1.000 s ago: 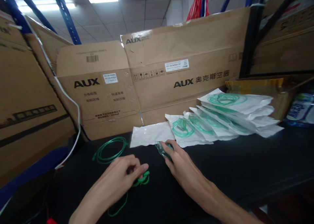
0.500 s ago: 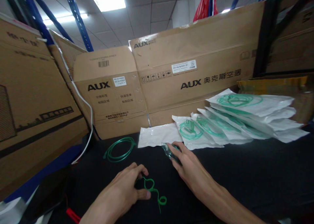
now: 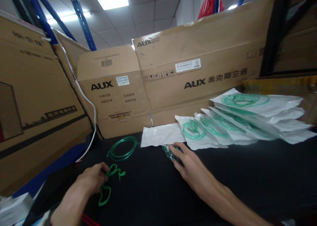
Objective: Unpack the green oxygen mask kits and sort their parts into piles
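My left hand [image 3: 92, 179] is closed on a curly green elastic cord [image 3: 112, 171], whose loops dangle from the fingers on both sides. Just beyond it, a coil of clear green tubing [image 3: 123, 148] lies on the black table [image 3: 148, 193]. My right hand [image 3: 184, 158] grips a small clear, greenish plastic piece [image 3: 170, 152], partly hidden under the fingers. That piece sits close to the front edge of a flat white pouch [image 3: 160, 135]. To the right lie several white pouches [image 3: 194, 131] with green tubing showing through their clear faces.
Cardboard sheets [image 3: 168, 97] stand along the back, and another cardboard box [image 3: 32, 97] rises on the left. A white cable [image 3: 86, 100] hangs down beside it. A white plug-like block [image 3: 16, 207] and a black object [image 3: 53, 186] lie at the front left.
My left hand has moved left and away from the right hand, carrying the green cord, with its fingers drawn closer together. My right hand has stayed in place on the plastic piece.
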`<state>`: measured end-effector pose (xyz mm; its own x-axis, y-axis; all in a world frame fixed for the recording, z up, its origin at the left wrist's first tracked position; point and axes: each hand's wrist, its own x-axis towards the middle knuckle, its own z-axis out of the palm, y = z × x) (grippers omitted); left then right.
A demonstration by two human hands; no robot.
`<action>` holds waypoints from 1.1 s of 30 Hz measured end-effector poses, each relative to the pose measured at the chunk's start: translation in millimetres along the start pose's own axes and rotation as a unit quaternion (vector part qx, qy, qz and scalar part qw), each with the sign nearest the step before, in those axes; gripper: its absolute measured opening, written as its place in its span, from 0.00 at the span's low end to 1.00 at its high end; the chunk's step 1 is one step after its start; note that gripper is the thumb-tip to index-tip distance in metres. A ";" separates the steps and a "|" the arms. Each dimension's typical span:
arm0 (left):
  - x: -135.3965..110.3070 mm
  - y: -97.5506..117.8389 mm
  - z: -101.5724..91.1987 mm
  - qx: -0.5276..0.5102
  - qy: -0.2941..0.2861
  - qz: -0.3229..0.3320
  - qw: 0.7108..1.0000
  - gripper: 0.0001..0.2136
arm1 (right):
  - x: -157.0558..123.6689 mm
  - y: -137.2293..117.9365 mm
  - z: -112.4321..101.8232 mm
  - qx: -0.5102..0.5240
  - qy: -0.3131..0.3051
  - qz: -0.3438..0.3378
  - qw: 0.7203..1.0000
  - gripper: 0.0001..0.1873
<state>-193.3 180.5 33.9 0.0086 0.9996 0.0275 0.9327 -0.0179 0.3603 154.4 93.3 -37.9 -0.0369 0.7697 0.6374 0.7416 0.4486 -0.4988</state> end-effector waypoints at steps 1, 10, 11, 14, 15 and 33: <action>1.1 -4.0 -1.7 0.008 0.001 -0.017 1.000 0.10 | -0.3 0.4 0.4 0.001 -0.001 0.000 1.000 0.25; -44.2 102.2 1.8 -0.100 -0.050 0.197 0.974 0.23 | 6.9 -28.6 -16.9 0.021 -0.033 -0.022 0.999 0.33; -48.5 116.5 7.3 -0.150 -0.085 0.215 0.961 0.25 | 7.1 -30.5 -17.7 0.014 -0.032 -0.021 0.999 0.34; -52.2 140.0 23.8 -0.228 -0.126 0.236 0.936 0.27 | 7.1 -33.3 -18.3 0.011 -0.024 -0.038 0.999 0.35; -51.2 142.0 27.7 -0.245 -0.131 0.239 0.930 0.26 | 7.1 -34.3 -18.4 0.020 -0.019 -0.050 0.998 0.36; -59.9 148.6 20.1 -0.352 -0.122 0.299 0.878 0.19 | 17.3 -57.7 -36.0 0.355 -0.007 0.134 0.925 0.21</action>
<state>-48.0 118.4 67.1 0.5789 0.7798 0.2382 0.2812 -0.4652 0.8393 135.1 64.3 23.1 0.0731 0.8999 0.4298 0.0994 0.4223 -0.9010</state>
